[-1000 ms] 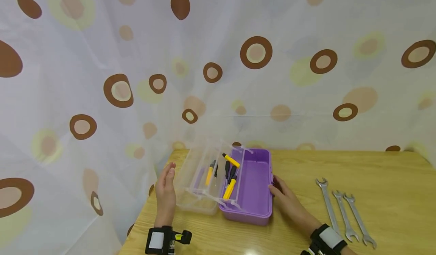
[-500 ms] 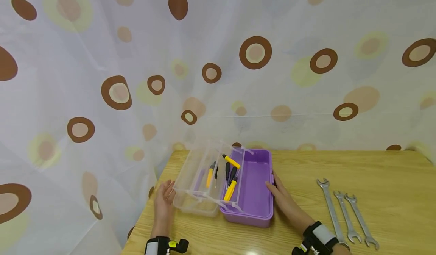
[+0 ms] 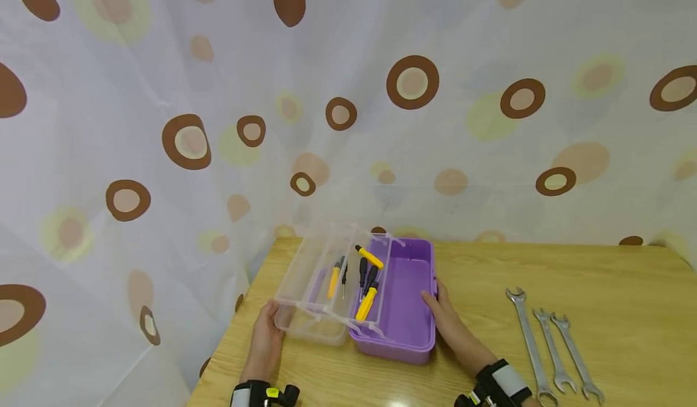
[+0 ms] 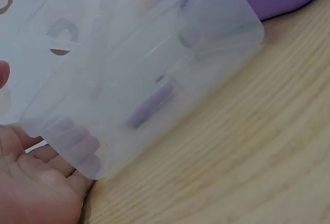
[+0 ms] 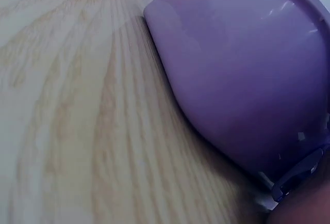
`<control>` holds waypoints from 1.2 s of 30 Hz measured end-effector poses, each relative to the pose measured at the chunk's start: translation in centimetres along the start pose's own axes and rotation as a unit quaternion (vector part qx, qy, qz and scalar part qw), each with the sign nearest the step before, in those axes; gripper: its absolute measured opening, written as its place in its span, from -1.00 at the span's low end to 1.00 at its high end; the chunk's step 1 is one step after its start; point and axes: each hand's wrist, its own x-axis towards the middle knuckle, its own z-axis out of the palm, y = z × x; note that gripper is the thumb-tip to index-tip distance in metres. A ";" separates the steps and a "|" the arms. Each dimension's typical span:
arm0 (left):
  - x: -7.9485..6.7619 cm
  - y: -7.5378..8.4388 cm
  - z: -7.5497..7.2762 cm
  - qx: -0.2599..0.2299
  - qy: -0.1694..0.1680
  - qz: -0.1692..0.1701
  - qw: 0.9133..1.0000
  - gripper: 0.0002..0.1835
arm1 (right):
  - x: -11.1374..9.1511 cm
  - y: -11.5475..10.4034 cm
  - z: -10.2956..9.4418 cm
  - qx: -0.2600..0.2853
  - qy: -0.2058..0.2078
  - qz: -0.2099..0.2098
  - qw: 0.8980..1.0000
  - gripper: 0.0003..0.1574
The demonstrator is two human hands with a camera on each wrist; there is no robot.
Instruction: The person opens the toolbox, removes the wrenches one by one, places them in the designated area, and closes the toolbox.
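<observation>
A purple toolbox (image 3: 407,298) stands open on the table. Its clear lid (image 3: 313,329) lies folded out to the left. Above them hangs a clear tray (image 3: 313,274) with several yellow and black screwdrivers (image 3: 366,302) in it. My left hand (image 3: 264,341) is at the lid's near left corner; in the left wrist view, fingertips (image 4: 85,149) show through the clear plastic and the thumb stands apart. My right hand (image 3: 449,321) grips the toolbox's right wall, thumb over the rim. Its other fingers are mostly hidden by the wall.
To the right, three open-ended metal wrenches (image 3: 530,343) lie side by side on the wooden table (image 3: 626,310). A spotted curtain (image 3: 348,92) hangs along the back and left of the table.
My left hand has come down from beside the lid to its near left corner, fingers now at the plastic. The right hand stays on the toolbox, its thumb slightly further over the rim.
</observation>
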 end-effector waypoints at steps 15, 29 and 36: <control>0.1 -1.4 0.6 0.047 0.054 0.036 0.997 -0.63 | -0.4 0.1 -0.9 -0.035 -0.022 -0.012 0.999 -0.03; 0.1 -0.3 0.2 0.011 0.017 -0.007 1.000 -0.33 | 0.3 1.8 -0.5 -0.022 -0.017 -0.019 0.999 0.09; -0.2 0.2 0.8 -0.034 -0.036 0.007 0.999 -0.22 | -0.1 0.9 -0.6 -0.035 -0.022 -0.018 0.999 -0.03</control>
